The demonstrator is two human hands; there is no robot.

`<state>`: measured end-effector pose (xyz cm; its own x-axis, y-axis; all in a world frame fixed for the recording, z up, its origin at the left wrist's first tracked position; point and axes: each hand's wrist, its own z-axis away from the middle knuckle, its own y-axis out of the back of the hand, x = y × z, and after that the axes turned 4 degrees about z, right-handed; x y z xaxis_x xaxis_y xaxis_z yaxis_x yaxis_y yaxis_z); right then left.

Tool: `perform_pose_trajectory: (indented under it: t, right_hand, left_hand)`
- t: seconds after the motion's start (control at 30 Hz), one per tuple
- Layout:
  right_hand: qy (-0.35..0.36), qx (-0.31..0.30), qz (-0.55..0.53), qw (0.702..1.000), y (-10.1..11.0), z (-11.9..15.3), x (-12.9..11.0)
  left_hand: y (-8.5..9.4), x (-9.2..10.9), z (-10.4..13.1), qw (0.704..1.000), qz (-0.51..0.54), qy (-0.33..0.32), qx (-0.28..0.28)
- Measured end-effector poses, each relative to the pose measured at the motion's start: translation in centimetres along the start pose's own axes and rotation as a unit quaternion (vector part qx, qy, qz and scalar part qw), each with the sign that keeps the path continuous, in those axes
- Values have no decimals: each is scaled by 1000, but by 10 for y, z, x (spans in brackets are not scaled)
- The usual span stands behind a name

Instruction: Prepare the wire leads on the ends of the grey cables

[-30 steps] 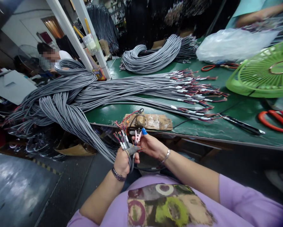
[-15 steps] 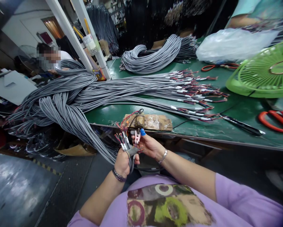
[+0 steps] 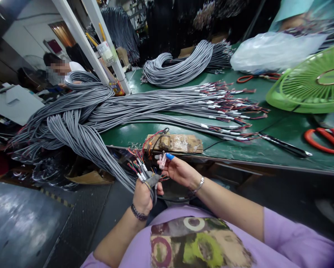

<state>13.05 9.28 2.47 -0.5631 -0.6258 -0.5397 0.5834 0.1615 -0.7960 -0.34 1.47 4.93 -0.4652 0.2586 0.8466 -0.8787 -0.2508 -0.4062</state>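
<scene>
My left hand (image 3: 143, 196) is closed round the end of a bundle of grey cables (image 3: 117, 172), with a grey covering on one finger. White sleeves and thin coloured wires (image 3: 134, 164) stick up above that fist, and a few bare wires point right towards my other hand. My right hand (image 3: 180, 172), a blue cover on one fingertip, pinches a small pale pink clip-like tool (image 3: 162, 161), its exact kind unclear. The tool is just right of the wire ends. Behind it, a wooden board (image 3: 185, 143) with a lump and thin leads lies at the table edge.
Many grey cables (image 3: 156, 99) lie across the green table (image 3: 222, 152). On the right are a green fan (image 3: 312, 83), orange-handled scissors (image 3: 309, 138) and a black slim tool (image 3: 285, 146). A plastic bag (image 3: 275, 52) lies behind. A co-worker (image 3: 61, 69) is at far left.
My right hand with the pink tool has drawn slightly up and right, away from the wires. My left hand with the cable bundle has shifted slightly left.
</scene>
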Motion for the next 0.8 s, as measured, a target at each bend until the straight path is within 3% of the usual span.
perform_pose_trajectory:
  t: [0.2, 0.53, 0.8]
  right_hand:
    - [-3, 14, 15, 1000, -3, 0, -3]
    - [50, 63, 12, 997, -3, -10, 2]
    - [38, 48, 6, 998, -4, -6, 3]
  left_hand:
    - [-2, -3, -7, 1000, -3, 0, 7]
    - [-9, -8, -17, 999, -23, 30, 10]
    - [-7, -9, -16, 999, -25, 26, 6]
